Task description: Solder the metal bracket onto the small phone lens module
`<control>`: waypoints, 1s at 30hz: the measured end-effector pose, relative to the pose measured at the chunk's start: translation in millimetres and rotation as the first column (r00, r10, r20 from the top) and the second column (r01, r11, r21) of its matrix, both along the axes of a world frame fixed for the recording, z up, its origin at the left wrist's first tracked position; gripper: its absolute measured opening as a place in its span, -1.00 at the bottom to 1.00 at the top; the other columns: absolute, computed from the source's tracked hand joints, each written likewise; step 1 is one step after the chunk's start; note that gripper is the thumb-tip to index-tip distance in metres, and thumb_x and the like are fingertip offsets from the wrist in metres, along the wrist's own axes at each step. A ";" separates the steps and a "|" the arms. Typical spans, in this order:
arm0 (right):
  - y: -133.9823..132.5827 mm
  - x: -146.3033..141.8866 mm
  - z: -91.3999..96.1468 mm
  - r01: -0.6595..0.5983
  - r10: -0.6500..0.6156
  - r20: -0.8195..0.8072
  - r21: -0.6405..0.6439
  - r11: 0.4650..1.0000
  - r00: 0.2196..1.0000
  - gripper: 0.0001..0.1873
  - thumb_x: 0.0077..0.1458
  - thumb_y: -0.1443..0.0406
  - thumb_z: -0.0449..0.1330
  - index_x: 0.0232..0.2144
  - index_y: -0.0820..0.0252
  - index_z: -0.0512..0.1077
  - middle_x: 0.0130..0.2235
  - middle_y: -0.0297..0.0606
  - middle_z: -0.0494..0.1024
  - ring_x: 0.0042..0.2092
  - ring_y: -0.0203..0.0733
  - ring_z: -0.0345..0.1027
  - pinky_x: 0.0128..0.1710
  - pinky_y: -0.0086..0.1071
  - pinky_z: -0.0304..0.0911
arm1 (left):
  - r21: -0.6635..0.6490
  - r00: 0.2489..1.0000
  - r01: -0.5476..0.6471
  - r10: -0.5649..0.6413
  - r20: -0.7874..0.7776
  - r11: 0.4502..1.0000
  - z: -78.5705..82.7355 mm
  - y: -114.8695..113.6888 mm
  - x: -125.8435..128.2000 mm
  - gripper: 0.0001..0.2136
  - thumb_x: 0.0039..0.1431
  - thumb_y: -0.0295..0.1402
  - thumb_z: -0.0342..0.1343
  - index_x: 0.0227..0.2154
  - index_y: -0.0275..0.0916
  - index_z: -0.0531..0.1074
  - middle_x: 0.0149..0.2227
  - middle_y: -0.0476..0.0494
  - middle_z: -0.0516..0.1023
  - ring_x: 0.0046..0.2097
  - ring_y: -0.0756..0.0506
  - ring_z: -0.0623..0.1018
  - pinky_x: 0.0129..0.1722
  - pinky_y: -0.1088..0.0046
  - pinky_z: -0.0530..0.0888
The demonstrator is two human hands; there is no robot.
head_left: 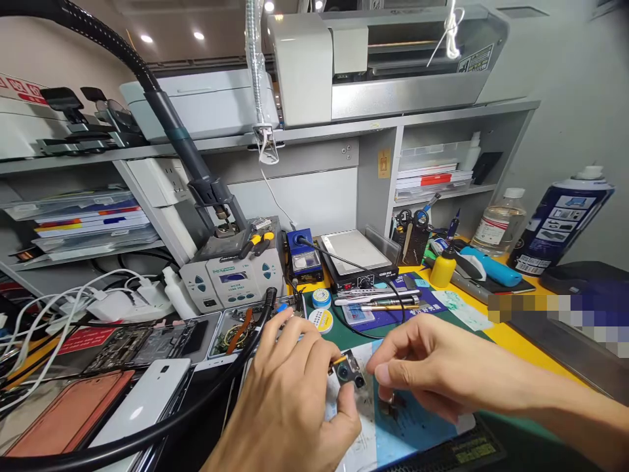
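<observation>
A small dark camera module with two round lenses is pinched between the thumb and forefinger of my left hand. A narrow orange-gold strip shows at its upper left edge. Close by on the right, my right hand has its thumb and forefinger brought together beside the module. Whatever they hold, if anything, is too small to make out. Beneath my right hand, a small dark part with a shiny metal piece rests on a blue-and-white sheet, partly hidden by my fingers.
A black hose curves across the left side past several phones. Behind stand a grey soldering station, a flat heating plate and tweezers. At right are a yellow bottle and a spray can.
</observation>
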State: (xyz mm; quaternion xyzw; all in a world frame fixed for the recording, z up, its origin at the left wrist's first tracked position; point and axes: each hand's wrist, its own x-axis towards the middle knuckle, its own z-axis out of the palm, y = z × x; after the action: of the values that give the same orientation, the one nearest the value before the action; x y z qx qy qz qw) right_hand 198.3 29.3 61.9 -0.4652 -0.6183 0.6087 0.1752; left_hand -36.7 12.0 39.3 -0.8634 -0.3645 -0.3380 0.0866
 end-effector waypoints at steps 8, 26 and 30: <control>-2.5 -10.5 -6.5 0.000 -0.007 -0.061 -0.116 0.993 0.998 -0.73 0.12 0.16 0.30 -0.49 0.25 0.57 -0.56 -0.38 0.50 -0.72 -0.51 0.11 -0.80 -0.62 -0.11 | 0.031 1.000 -0.010 0.010 -0.013 0.999 2.2 -1.8 1.1 -0.87 0.06 -0.45 0.16 -0.29 -0.23 0.40 -0.31 -0.10 0.48 -0.13 -0.17 0.48 0.22 -0.03 0.33; -2.7 -13.4 -6.5 0.026 -0.071 -0.183 -0.240 0.970 0.980 -0.78 -0.02 0.26 0.24 -0.60 0.27 0.57 -0.74 -0.42 0.37 -0.77 -0.48 0.02 -0.83 -0.61 -0.15 | -0.237 0.975 0.133 -0.084 0.207 0.962 4.5 -5.8 -1.1 -0.68 0.00 -0.53 0.17 -0.14 -0.17 0.42 -0.26 -0.07 0.52 -0.14 -0.13 0.50 -0.15 0.26 0.51; -3.4 -13.4 -6.6 0.020 -0.073 -0.207 -0.247 0.969 0.976 -0.77 -0.03 0.26 0.24 -0.60 0.27 0.57 -0.73 -0.41 0.40 -0.77 -0.49 0.02 -0.84 -0.61 -0.15 | -0.294 0.960 0.157 -0.076 0.268 0.943 5.2 -6.6 -2.0 -0.66 0.03 -0.55 0.17 -0.11 -0.15 0.44 -0.22 -0.02 0.55 -0.13 -0.08 0.54 -0.11 0.34 0.53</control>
State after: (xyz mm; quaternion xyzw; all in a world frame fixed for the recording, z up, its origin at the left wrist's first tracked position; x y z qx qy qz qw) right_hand 185.0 25.9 55.4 -0.4290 -0.5054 0.7223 0.1968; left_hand -38.6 5.4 44.6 -0.8361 -0.3691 -0.3880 -0.1184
